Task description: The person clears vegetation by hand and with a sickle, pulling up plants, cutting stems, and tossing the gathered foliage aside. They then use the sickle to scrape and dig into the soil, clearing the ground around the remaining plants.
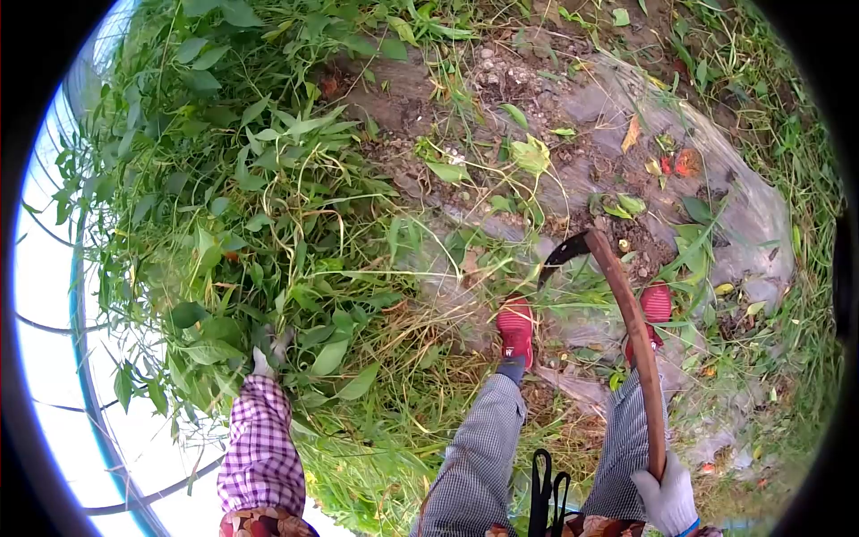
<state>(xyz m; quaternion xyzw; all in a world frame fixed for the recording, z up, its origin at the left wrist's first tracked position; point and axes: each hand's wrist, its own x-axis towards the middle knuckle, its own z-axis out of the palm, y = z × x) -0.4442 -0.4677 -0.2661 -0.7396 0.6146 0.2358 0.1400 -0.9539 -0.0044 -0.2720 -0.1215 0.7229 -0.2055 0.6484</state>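
Sickle (637, 331): held over the right leg, blade hooked left above the shoes (516, 327).
Right hand (667, 501): fingers closed round the handle end.
Left hand (262, 362): sunk in weeds (250, 206); fingers hidden, grip cannot be told.
Care: blade is best kept off the shoes.

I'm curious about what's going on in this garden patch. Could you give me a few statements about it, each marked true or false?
1. The right hand grips a wooden-handled tool with a dark curved blade. True.
2. The left hand is bare. False: it wears a pale glove and reaches into the green weeds.
3. The shoes are red. True.
4. The tool's blade is buried in the weeds. False: it is out in the open, near the shoes and the plastic sheet.
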